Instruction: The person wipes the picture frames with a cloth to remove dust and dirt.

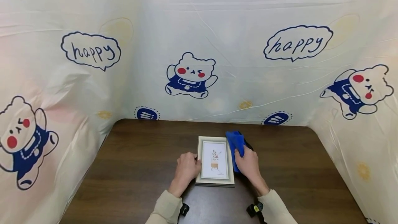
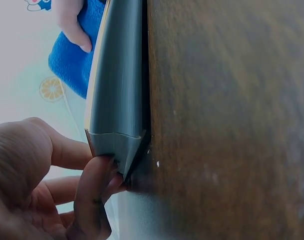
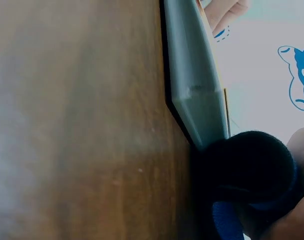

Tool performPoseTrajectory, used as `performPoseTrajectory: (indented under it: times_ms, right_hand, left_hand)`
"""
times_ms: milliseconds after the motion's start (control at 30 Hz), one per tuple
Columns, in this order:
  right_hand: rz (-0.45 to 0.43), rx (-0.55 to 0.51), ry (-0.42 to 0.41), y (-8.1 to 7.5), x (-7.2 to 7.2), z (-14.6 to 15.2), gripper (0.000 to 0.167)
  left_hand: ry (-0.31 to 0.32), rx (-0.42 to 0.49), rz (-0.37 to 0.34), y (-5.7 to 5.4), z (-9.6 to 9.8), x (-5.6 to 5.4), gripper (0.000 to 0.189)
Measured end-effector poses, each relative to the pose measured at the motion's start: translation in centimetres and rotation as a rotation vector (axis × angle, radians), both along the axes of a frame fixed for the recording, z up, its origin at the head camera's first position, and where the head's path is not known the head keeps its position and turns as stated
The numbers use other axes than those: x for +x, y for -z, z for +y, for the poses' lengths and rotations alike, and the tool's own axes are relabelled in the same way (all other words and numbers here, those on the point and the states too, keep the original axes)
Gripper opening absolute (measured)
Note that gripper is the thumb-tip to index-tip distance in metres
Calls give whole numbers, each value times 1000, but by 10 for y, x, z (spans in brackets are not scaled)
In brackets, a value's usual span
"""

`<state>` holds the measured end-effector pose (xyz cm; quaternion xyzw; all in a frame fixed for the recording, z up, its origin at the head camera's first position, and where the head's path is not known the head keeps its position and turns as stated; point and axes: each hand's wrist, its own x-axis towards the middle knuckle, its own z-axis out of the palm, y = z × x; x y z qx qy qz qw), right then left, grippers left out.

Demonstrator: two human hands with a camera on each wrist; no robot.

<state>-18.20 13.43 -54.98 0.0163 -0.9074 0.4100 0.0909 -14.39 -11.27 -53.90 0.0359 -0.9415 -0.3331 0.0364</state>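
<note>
A picture frame [image 1: 215, 160] with a pale border and a potted-plant print lies face up on the brown table. My left hand [image 1: 187, 167] grips its left edge; the left wrist view shows the fingers at a corner of the grey frame side [image 2: 117, 80]. On the other side, my right hand [image 1: 249, 163] holds a bunched blue cloth [image 1: 235, 141] against the frame's right edge. In the right wrist view the cloth [image 3: 251, 165] looks dark, wraps over the fingers and touches the frame's corner. The fingertips under the cloth are hidden.
The wooden table [image 1: 140, 168] extends to both sides of the frame. Behind it and at its sides hangs a pale curtain [image 1: 236, 16] printed with bears and speech bubbles. A black wrist camera [image 1: 255, 209] sits at the right cuff, another [image 1: 184, 210] at the left.
</note>
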Motion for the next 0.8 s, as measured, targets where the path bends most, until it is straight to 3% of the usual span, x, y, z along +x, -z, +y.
performPoseTrajectory:
  times_ms: [367,800]
  right_hand:
    - [-16,0,-3,0,28,3,16]
    - [-35,-38,15,1,56,5,13]
  left_hand:
    - [3,0,18,1,0,1,9]
    - [-17,14,2,1,-3,-1,25]
